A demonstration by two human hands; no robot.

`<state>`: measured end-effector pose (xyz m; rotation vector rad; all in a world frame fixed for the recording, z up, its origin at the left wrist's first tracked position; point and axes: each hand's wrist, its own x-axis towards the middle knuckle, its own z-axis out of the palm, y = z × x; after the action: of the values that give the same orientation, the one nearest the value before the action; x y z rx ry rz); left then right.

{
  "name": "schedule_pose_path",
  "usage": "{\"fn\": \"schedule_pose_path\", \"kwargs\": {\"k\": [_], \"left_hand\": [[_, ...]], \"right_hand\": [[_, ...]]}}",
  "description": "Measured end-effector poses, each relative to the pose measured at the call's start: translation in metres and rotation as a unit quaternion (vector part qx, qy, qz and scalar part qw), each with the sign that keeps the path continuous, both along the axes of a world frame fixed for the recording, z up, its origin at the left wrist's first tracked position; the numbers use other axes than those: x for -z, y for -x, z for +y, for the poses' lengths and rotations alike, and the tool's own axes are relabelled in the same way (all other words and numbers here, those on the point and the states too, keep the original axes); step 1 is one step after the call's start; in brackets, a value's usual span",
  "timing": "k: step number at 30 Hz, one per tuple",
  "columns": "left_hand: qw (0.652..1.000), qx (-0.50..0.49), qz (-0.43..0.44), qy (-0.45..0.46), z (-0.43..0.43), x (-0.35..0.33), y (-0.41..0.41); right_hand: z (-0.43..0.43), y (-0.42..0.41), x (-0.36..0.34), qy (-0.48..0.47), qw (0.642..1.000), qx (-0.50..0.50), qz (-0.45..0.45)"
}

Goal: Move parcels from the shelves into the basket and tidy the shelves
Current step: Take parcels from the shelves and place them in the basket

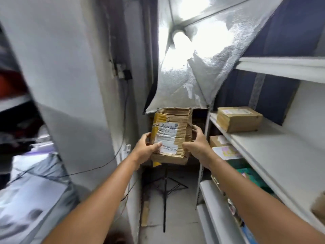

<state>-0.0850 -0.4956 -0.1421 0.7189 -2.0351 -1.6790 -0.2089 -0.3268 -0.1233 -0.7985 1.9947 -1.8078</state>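
Note:
A worn cardboard parcel (173, 131) with yellow tape and a white label is held up in front of me, clear of the shelves. My left hand (146, 148) grips its lower left edge and my right hand (197, 142) grips its right side. To the right stands a white shelf unit (274, 155). On its middle board sits another brown cardboard parcel (239, 118). On the board below lie a small brown box (217, 140), a pink-and-white packet (226, 152) and green packets (249, 175). No basket is in view.
A lit softbox (193, 55) on a black tripod (165, 187) fills the narrow end of the aisle. A white pillar (70, 85) with a socket and cable stands to the left. A box corner (319, 205) shows at the right edge.

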Motion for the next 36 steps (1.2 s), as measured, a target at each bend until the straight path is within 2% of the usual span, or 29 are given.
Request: {"fn": "schedule_pose_path", "kwargs": {"k": [3,6,11,15,20,23,28,36], "left_hand": [[0.999,-0.035,-0.012,-0.022,-0.013,0.007,-0.052],[0.998,-0.052,-0.036,-0.028,-0.024,0.023,-0.105],[0.995,-0.079,-0.064,-0.016,-0.029,0.054,-0.179],[0.991,-0.108,-0.069,-0.022,-0.019,0.081,-0.225],[0.984,-0.159,-0.058,-0.059,-0.012,0.101,-0.282],[0.977,-0.203,-0.059,-0.026,-0.004,0.099,-0.311],[0.954,-0.296,-0.05,-0.021,0.024,0.104,-0.362],[0.888,-0.45,-0.064,-0.063,0.093,0.122,-0.46]], "right_hand": [[-0.024,-0.043,0.0,-0.002,0.998,-0.059,-0.025],[-0.041,-0.088,0.011,-0.025,0.992,-0.121,-0.002],[-0.062,-0.155,0.047,-0.049,0.992,-0.115,-0.018],[-0.069,-0.2,0.072,-0.114,0.989,-0.092,0.026],[-0.074,-0.242,0.083,-0.151,0.977,-0.144,0.045],[-0.082,-0.266,0.086,-0.138,0.974,-0.171,0.046],[-0.086,-0.304,0.093,-0.138,0.959,-0.241,0.067],[-0.082,-0.394,0.121,-0.118,0.896,-0.407,0.131]]}}
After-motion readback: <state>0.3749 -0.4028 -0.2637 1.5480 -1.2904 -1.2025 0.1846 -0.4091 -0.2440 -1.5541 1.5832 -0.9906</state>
